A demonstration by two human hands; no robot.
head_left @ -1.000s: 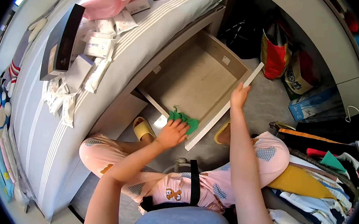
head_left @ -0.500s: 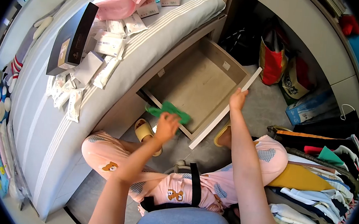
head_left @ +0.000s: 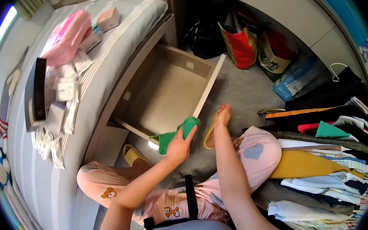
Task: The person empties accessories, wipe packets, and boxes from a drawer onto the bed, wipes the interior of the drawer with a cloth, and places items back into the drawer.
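Note:
A wooden drawer [head_left: 164, 92] stands pulled out from the bed's base, and its inside is bare. My left hand [head_left: 179, 147] holds a green cloth [head_left: 174, 136] over the drawer's near front corner; the cloth covers part of the rim there. My right hand [head_left: 223, 115] is off the drawer, to the right of its front panel [head_left: 210, 84], above the floor by a yellow slipper [head_left: 210, 134]. Its fingers are bunched close together, and whether anything is in them is too small to tell.
On the bed [head_left: 111, 53] lie a pink package [head_left: 68, 39], a black box [head_left: 36, 94], small boxes and several white packets. Bags [head_left: 241, 46] and a blue box [head_left: 291, 82] stand behind the drawer. Hanging clothes [head_left: 313, 168] fill the right side.
My right hand has let go of the drawer's front panel and moved beside it. My left hand has carried the green cloth to the front corner. The view has turned, shifting the scene left.

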